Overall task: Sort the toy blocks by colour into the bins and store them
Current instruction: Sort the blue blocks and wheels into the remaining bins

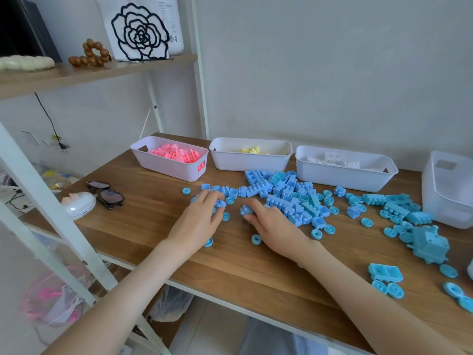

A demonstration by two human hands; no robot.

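Many blue toy blocks (pixel 289 198) and blue wheels lie spread over the wooden table (pixel 230 267). My left hand (pixel 199 221) curls round a few blue blocks (pixel 220 203) at the pile's left end. My right hand (pixel 271 226) grips a small blue block (pixel 246 210) beside it. Along the back stand three white bins: one with pink blocks (pixel 176 167), one with yellow blocks (pixel 250 162), one with white blocks (pixel 340 175). A fourth white bin (pixel 445 201) stands at the far right; no blocks show inside it.
Dark sunglasses (pixel 106 193) and a white rounded case (pixel 76 204) lie at the table's left end. A white shelf frame (pixel 46 201) slants across the left. A large blue block assembly (pixel 430 244) sits near the right front edge, with loose wheels around it.
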